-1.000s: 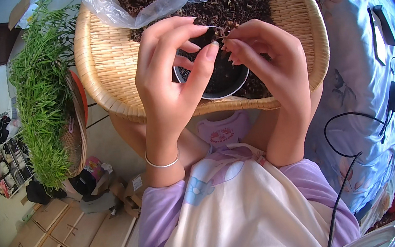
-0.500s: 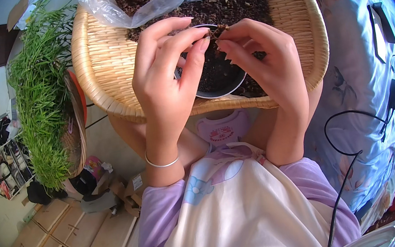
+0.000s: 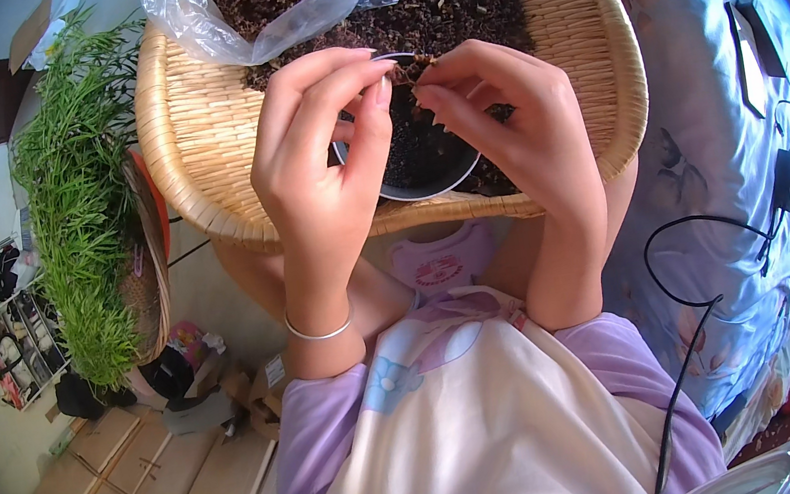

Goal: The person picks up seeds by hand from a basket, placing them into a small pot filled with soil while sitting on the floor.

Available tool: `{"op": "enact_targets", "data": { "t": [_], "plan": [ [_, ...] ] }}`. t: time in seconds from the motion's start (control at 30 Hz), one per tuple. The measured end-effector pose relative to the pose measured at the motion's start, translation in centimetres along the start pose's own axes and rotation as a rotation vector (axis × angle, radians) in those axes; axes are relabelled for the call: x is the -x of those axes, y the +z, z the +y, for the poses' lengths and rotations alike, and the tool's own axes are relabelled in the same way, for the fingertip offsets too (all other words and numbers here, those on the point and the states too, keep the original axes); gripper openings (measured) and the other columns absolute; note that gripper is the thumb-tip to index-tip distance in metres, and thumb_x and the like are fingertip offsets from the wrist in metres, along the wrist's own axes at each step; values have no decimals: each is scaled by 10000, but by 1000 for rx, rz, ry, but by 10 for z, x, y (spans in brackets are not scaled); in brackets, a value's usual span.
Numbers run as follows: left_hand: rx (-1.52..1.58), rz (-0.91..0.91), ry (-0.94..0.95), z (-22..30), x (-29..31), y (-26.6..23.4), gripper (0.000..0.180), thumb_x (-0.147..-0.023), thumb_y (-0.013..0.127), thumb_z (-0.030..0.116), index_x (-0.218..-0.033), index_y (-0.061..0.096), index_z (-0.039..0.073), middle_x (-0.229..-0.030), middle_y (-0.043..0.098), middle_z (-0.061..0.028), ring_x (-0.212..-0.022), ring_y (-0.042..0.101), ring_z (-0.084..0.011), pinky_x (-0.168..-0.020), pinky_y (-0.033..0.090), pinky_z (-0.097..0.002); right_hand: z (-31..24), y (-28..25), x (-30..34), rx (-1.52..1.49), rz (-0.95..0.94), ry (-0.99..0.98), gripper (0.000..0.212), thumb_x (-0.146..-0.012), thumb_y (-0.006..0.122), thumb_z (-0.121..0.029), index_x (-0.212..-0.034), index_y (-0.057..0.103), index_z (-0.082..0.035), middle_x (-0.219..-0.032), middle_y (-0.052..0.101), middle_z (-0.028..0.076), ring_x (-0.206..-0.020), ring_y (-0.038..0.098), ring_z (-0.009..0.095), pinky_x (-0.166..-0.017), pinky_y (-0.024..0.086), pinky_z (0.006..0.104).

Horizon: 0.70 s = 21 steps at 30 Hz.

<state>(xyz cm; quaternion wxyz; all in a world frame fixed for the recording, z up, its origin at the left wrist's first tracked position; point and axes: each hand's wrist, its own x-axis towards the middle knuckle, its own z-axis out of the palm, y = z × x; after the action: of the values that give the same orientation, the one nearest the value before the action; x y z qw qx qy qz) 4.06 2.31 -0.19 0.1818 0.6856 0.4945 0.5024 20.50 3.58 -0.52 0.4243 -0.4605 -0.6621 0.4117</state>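
Over a round pot (image 3: 434,188) holding dark soil (image 3: 417,148), the right hand (image 3: 526,117) pinches a crumbly brown clump (image 3: 410,70); the left hand (image 3: 314,157) meets it, grip unclear. The wicker tray (image 3: 209,142) carries brown mulch (image 3: 458,11) and a mulch-filled plastic bag (image 3: 280,41).

Head view | I see the right hand (image 3: 521,123) pinching a crumbly brown clump (image 3: 409,70), the left hand (image 3: 307,158) just beside it | round pot (image 3: 408,196) of dark soil (image 3: 428,156) beneath, on the wicker tray (image 3: 209,142) | clear plastic bag (image 3: 208,33), loose potting mix (image 3: 472,6) beyond
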Motion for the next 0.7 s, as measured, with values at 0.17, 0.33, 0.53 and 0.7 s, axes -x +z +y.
{"op": "enact_targets", "data": {
  "t": [0.17, 0.33, 0.53, 0.7],
  "plan": [
    [12, 6, -11, -2, 1, 1, 168, -817, 631, -50, -967, 668, 14, -995, 622, -85, -686, 595, -97, -526, 483, -204, 0, 1, 0, 17, 6, -13, 128, -816, 667, -75, -918, 649, -1, -810, 647, 111, -660, 645, 208, -605, 523, 291],
    [37, 29, -8, -6, 2, 2, 171, -813, 635, -44, -975, 662, 6, -1005, 619, -90, -680, 586, -94, -517, 480, -200, -1, 1, 0, 18, 16, -6, 132, -814, 666, -74, -924, 650, -2, -816, 651, 114, -664, 647, 209, -606, 525, 292],
    [64, 24, -42, -1, 1, 4, 192, -803, 664, -28, -990, 649, 11, -1042, 604, -92, -685, 581, -96, -523, 483, -204, 4, 4, -1, 76, 55, -58, 125, -806, 659, -59, -917, 642, -4, -808, 640, 119, -664, 646, 231, -605, 522, 300],
    [19, -24, -30, -6, 2, 6, 217, -795, 676, -22, -1004, 641, 22, -1056, 594, -95, -687, 586, -100, -524, 483, -207, 5, 5, 0, 73, 61, -96, 123, -792, 663, -48, -903, 632, -7, -802, 629, 116, -660, 640, 246, -601, 516, 304]
  ]
}}
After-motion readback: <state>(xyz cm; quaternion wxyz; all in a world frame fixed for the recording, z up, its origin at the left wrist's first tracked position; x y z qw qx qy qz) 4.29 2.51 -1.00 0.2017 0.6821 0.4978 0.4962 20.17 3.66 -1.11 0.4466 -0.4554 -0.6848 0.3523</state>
